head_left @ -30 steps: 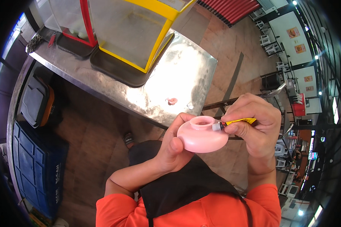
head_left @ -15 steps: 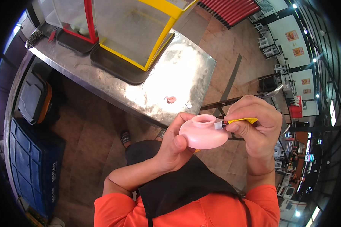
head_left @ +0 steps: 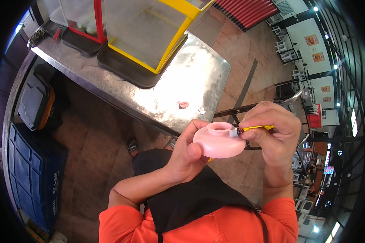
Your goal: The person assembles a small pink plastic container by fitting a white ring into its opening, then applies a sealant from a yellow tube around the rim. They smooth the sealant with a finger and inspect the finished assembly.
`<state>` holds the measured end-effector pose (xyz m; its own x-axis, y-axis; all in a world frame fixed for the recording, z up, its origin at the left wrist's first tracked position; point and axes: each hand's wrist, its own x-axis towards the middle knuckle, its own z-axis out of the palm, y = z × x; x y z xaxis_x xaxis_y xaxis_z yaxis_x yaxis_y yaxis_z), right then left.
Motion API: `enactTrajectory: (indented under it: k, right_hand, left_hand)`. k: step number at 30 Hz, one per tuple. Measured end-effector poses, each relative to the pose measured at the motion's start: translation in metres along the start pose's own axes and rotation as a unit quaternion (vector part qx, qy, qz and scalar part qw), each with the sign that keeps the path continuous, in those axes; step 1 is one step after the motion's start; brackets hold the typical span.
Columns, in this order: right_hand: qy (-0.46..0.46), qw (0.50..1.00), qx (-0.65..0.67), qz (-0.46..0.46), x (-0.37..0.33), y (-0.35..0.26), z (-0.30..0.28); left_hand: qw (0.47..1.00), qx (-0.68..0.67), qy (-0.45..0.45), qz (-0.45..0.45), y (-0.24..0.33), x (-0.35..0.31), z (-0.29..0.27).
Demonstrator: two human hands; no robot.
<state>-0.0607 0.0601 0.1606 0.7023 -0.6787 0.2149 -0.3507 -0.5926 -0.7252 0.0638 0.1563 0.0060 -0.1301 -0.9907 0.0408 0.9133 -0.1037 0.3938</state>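
My left hand [head_left: 186,156] cradles a squat, round pink plastic jar [head_left: 219,146] from the left and below, thumb on its near side. The jar is upright, its wide neck uncovered. My right hand [head_left: 273,131] pinches a small yellow packet-like piece [head_left: 258,128] with a dark end, at the right of the jar. A small whitish, see-through piece [head_left: 233,132] lies between that dark end and the jar, against the jar's shoulder. Its exact kind is too small to tell. On the metal table [head_left: 198,60] lie a small pink cap-like piece [head_left: 183,105] and a tiny whitish scrap [head_left: 202,110].
A yellow-framed clear display case [head_left: 146,36] and a red-framed one [head_left: 83,24] stand on dark trays on the table. Below left are a blue crate [head_left: 36,174] and a grey-lidded bin [head_left: 33,103]. A dark metal frame [head_left: 247,108] stands beyond my hands.
Both hands keep their grip and the jar stays nearly in place. The view has shifted slightly; the whitish piece still rests against the jar's shoulder.
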Motion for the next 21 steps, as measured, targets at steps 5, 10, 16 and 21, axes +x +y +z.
enactTrajectory:
  k: [5,10,16,21]
  right_hand:
    - [-0.003,1.000,-0.003,0.004,0.002,0.001,0.002]
    - [0.005,1.000,-0.004,0.003,0.002,0.002,0.003]
    - [0.000,1.000,0.022,0.014,0.003,0.012,0.000]
    - [-0.020,0.992,0.107,0.059,0.004,0.026,-0.001]
  left_hand:
    - [0.994,-0.096,-0.037,0.025,0.000,0.001,-0.004]
    - [0.996,-0.085,-0.022,0.012,0.001,0.001,-0.004]
    - [0.999,-0.029,0.021,-0.015,0.004,0.002,-0.001]
    - [0.998,-0.001,0.060,-0.015,0.000,0.000,-0.009]
